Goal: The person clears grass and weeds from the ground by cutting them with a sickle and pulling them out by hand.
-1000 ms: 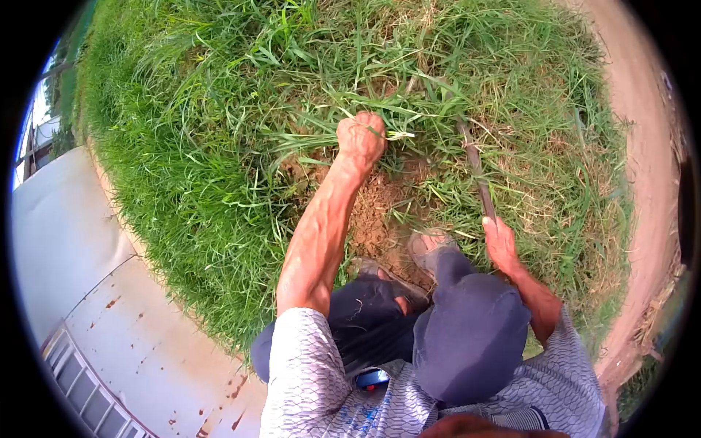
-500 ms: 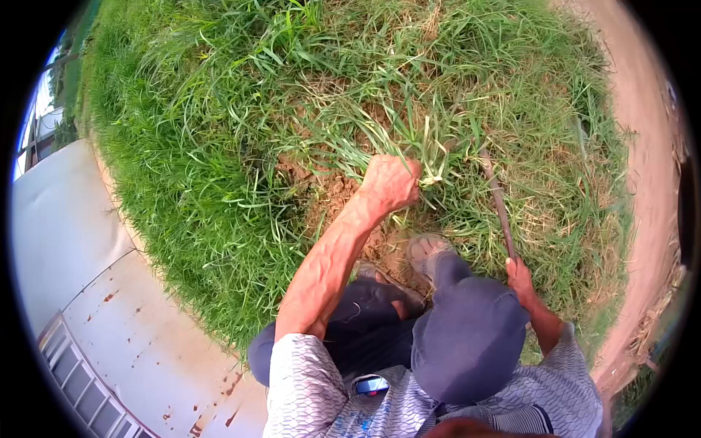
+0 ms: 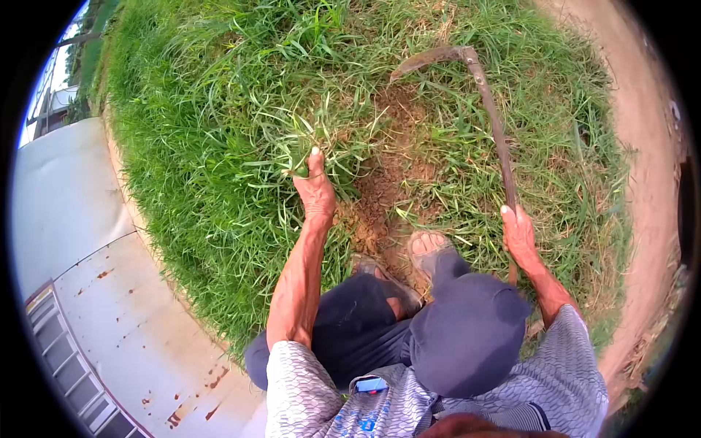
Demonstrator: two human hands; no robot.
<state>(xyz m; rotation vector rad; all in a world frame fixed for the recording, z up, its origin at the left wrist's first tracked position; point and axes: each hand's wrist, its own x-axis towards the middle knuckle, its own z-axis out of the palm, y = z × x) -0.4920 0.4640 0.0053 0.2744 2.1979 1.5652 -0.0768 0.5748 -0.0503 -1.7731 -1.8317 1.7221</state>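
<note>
Grass [image 3: 204, 182] fills the middle, wall [image 3: 131, 306] down the left, dirt path [image 3: 646, 182] along the right!

And there's the strip of bare soil [image 3: 391, 171] running through the grass, left foot [image 3: 391, 285] and right foot [image 3: 431, 244] side by side at its near end, the right a touch further forward, the knees behind them; left of the soil it's the left hand [image 3: 315, 191], a grass clump [image 3: 301, 157] in it, while over on the right the right hand [image 3: 519, 237] has the sickle [image 3: 500, 135], handle reaching forward on the soil's right side, blade curving left across its far end, and way out left, low on the wall, sits the barred window [image 3: 73, 365].
</note>
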